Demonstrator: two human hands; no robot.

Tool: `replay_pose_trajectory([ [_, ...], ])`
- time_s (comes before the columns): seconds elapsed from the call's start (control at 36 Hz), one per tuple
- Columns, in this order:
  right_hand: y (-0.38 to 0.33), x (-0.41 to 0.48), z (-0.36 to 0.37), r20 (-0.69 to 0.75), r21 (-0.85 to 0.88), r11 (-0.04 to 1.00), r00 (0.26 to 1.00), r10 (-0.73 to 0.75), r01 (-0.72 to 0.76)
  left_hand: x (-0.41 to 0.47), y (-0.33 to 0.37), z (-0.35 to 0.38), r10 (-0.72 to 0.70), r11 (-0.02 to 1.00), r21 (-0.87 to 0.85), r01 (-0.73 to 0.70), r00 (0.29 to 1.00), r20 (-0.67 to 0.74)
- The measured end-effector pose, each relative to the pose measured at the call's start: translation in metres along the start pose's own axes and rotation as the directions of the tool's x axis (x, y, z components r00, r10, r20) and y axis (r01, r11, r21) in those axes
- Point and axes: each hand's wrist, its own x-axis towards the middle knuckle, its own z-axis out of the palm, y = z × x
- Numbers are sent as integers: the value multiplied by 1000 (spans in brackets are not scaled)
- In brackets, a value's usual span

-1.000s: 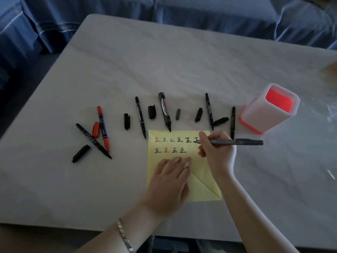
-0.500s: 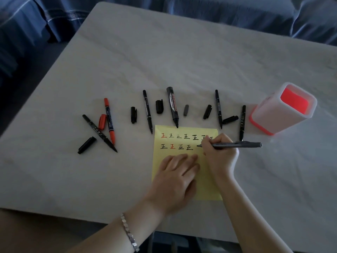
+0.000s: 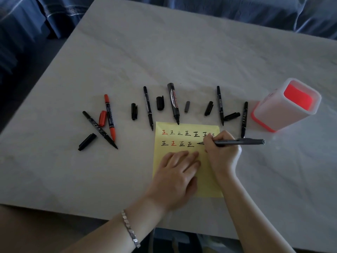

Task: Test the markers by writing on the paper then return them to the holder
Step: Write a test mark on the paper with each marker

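A yellow paper (image 3: 207,181) lies on the table with two rows of written characters in black and red. My right hand (image 3: 221,152) grips a dark grey marker (image 3: 240,142), its tip touching the paper at the end of the second row, where a short stroke shows. My left hand (image 3: 175,179) lies flat on the paper, fingers spread. Several uncapped markers lie in a row behind the paper: a red one (image 3: 109,115), thin black ones (image 3: 148,106) and a thick black one (image 3: 173,103). The white holder (image 3: 284,106) with a red inside stands at the right.
Loose caps lie among the markers: a red cap (image 3: 102,118) and several black caps (image 3: 159,103). A black marker (image 3: 244,118) lies just left of the holder. Blue fabric (image 3: 237,8) borders the table's far edge.
My right hand has moved the marker tip from the end of the first row down to the second row and begun a new stroke. The camera has shifted a little.
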Motion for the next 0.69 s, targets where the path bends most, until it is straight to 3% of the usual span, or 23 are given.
replay_pose_trajectory([
  [0.69,2,0,0,0,12,1000,1000,-14,14,0,1,-1,-2,1000,-8,2,1000,-1],
])
